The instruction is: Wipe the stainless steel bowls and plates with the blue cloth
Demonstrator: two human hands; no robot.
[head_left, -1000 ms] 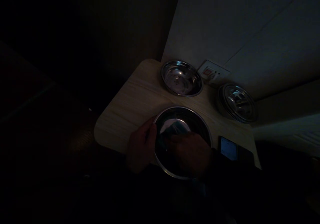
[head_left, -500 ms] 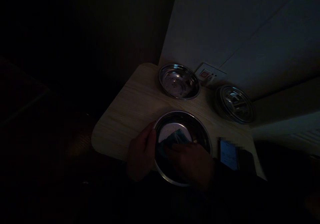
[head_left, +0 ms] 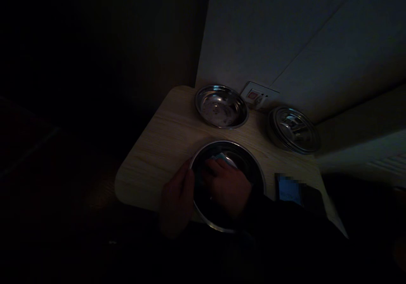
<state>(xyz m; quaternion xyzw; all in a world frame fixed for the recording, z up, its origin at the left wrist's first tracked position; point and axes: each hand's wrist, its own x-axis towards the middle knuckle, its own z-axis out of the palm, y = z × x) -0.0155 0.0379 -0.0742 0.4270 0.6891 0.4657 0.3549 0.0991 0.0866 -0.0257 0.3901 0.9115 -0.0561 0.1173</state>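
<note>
- I see the widest open room on the bench (head_left: 152,148) to the left, running out to its rounded corners; beyond that edge everything falls dark.
- The metal bowl (head_left: 252,172) lies close to the near edge; in this gloom I cannot tell whether its rim overhangs.
- Only a narrow strip separates it from the second bowl (head_left: 220,110), which sits near the wall (head_left: 269,30), just beside the socket plate (head_left: 258,93).
- To the right, the stack of bowls (head_left: 298,129) stands by the wall, with the phone (head_left: 289,190) lying nearer me, beside the dark sleeve (head_left: 275,216).
- My left hand (head_left: 176,203) has its fingers clamped on the bowl's left rim.
- My right hand (head_left: 226,186) is inside the bowl, fingers curled round the teal cloth (head_left: 223,157), which lies against the inner surface.
- Against half a second ago, the right hand has shifted toward the bowl's far left, so less cloth and bright bottom shows; the left hand's hold is unchanged.
</note>
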